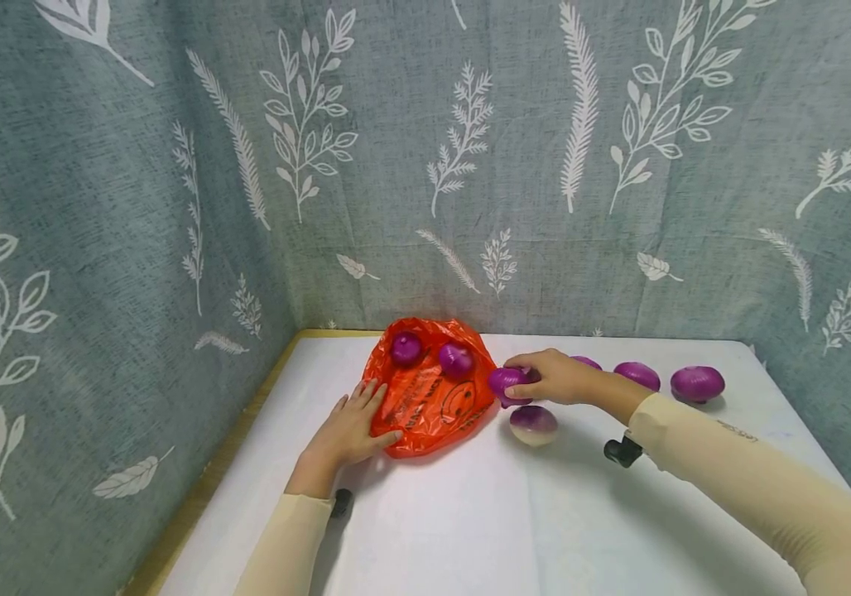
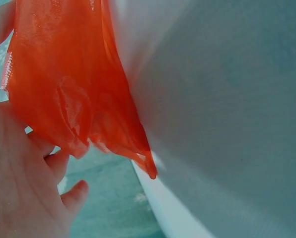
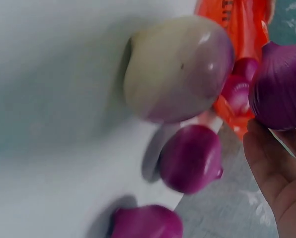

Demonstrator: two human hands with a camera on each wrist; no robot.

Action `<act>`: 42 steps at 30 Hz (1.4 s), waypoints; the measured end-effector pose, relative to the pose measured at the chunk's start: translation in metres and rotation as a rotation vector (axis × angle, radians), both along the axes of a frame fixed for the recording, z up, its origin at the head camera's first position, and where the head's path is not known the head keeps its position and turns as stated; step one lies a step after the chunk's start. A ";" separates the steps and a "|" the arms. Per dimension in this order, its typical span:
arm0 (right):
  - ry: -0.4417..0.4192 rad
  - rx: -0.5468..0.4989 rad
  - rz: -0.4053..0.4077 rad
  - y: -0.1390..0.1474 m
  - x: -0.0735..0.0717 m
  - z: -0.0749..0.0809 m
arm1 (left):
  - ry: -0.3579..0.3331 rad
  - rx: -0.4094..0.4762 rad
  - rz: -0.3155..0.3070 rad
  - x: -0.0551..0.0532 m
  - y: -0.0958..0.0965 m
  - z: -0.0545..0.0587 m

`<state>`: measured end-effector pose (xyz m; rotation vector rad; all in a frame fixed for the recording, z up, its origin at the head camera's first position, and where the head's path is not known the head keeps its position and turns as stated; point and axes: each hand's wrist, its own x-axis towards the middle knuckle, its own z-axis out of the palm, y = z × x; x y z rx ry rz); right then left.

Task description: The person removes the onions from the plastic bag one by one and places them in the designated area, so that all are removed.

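The left hand (image 1: 351,424) is laid with its fingers spread on the left edge of a red plastic bag (image 1: 414,406), which is spread on the far part of the white table (image 1: 440,530). The bag can be judged thin, light, limp and slippery, so it is best steadied at its rim, where the film could be creased or torn by a hard tug. At the bag's far side, its film is gathered about a first bagged onion (image 1: 406,348) and, to the right, a second bagged onion (image 1: 457,360). At the bag's right edge, the held red onion (image 1: 507,383) is gripped between thumb and fingers by the right hand (image 1: 560,377); whether the film is touched by it cannot be told. It should prove firm, fairly light and smooth, apt to roll if dropped, and is best taken round its widest part, clear of the pointed ends. Just on the near side of it, a white-and-purple turnip (image 1: 533,425) is left ungripped. Farther right, a partly hidden onion (image 1: 586,362), a middle onion (image 1: 637,375) and a rightmost onion (image 1: 697,383) are set along the table's far side.
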<state>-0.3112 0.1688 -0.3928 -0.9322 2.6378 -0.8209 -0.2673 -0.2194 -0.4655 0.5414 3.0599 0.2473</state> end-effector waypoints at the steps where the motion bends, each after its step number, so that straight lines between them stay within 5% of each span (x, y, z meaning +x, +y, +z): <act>1: -0.008 -0.007 -0.013 0.004 0.001 0.001 | -0.003 0.001 0.001 0.000 0.000 0.000; 17: -0.007 0.010 -0.125 0.048 0.007 0.000 | -0.009 0.012 0.004 -0.003 0.001 -0.005; 31: 0.023 -0.044 -0.128 0.068 0.015 -0.002 | -0.011 0.001 0.011 -0.004 0.000 -0.006; 42: 0.142 -0.070 -0.111 0.087 0.020 -0.005 | -0.008 0.016 0.003 -0.007 0.002 -0.005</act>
